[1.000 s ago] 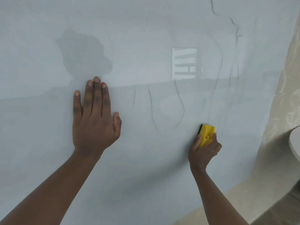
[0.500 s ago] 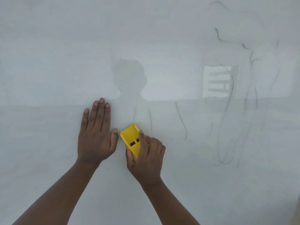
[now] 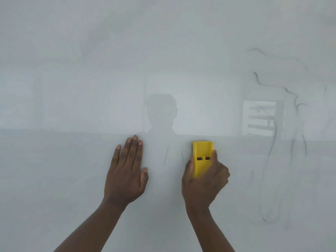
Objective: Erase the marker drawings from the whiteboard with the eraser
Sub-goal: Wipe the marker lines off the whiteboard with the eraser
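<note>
Eraser (image 3: 201,157), light and stiff, sits gripped by its sides in our right hand (image 3: 203,182); left hand (image 3: 127,171) spreads flat beside it on the whiteboard (image 3: 72,88).

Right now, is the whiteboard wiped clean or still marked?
Still marked. Two short strokes remain beside the eraser, and long faint marker lines remain on the whiteboard at right.

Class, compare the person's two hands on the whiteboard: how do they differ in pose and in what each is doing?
The left hand lies flat on the whiteboard, fingers straight and close together; the right hand is curled into a grip. The left hand holds nothing; the right hand holds the yellow eraser against the board. The left hand looks sharp, the right hand's outer edge is blurred. Both reach up from the bottom of the view, with two faint short marker strokes between them.
</note>
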`<state>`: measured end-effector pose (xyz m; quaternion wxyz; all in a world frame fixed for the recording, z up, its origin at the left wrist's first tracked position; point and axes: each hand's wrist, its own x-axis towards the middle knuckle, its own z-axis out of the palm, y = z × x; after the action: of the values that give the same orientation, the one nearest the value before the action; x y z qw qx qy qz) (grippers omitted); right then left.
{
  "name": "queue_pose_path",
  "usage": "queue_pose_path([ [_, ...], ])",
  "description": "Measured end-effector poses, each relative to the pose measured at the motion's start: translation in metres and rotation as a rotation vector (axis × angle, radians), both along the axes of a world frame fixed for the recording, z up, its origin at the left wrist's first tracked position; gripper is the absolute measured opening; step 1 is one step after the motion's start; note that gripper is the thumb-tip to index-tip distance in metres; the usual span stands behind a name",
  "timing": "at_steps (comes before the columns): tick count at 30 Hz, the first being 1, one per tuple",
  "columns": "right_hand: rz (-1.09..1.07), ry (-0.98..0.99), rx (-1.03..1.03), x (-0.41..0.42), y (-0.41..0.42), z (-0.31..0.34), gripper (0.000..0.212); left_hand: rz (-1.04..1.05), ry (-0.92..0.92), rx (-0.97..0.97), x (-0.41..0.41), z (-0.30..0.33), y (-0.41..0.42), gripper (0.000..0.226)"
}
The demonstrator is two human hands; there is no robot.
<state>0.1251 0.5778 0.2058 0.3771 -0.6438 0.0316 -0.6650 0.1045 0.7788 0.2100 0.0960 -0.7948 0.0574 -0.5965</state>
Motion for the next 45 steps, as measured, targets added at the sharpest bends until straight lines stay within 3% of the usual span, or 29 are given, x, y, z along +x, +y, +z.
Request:
queue_pose_path([
  [4, -0.045, -0.099, -0.456, -0.009, 0.056, 0.009, 0.059, -0.029, -0.013, -0.002, -0.001, 0.002, 0.001, 0.071],
  [7, -0.11, -0.147, -0.542, -0.003, 0.044, 0.02, 0.057, -0.056, -0.006, -0.01, 0.0, 0.0, 0.002, 0.071],
  [9, -0.171, -0.106, -0.398, 0.005, 0.013, 0.029, 0.058, -0.064, -0.01, -0.011, 0.001, 0.0, 0.002, 0.073],
  [13, -0.159, 0.046, 0.162, 0.012, -0.044, 0.056, 0.062, -0.095, 0.004, -0.021, 0.002, -0.002, 0.004, 0.074],
  [16, -0.151, 0.088, 0.241, 0.008, -0.036, 0.062, 0.064, -0.113, 0.018, -0.03, 0.002, -0.001, 0.006, 0.074],
  [22, -0.154, -0.011, -0.323, -0.01, 0.025, 0.05, 0.06, -0.181, 0.023, -0.045, -0.003, -0.002, 0.006, 0.072],
  [26, -0.169, -0.067, -0.429, -0.006, 0.014, 0.082, 0.059, -0.218, -0.028, -0.097, -0.002, 0.047, -0.015, 0.071],
  [34, -0.18, -0.14, -0.287, 0.013, -0.068, 0.19, 0.059, -0.217, -0.074, -0.064, 0.013, 0.17, -0.092, 0.07],
  [42, -0.191, 0.037, 0.331, 0.042, -0.205, 0.248, 0.056, -0.109, -0.133, -0.106, 0.027, 0.181, -0.105, 0.071],
  [45, -0.173, 0.02, 0.348, 0.044, -0.21, 0.265, 0.056, -0.093, -0.14, -0.115, 0.025, 0.181, -0.109, 0.071],
])
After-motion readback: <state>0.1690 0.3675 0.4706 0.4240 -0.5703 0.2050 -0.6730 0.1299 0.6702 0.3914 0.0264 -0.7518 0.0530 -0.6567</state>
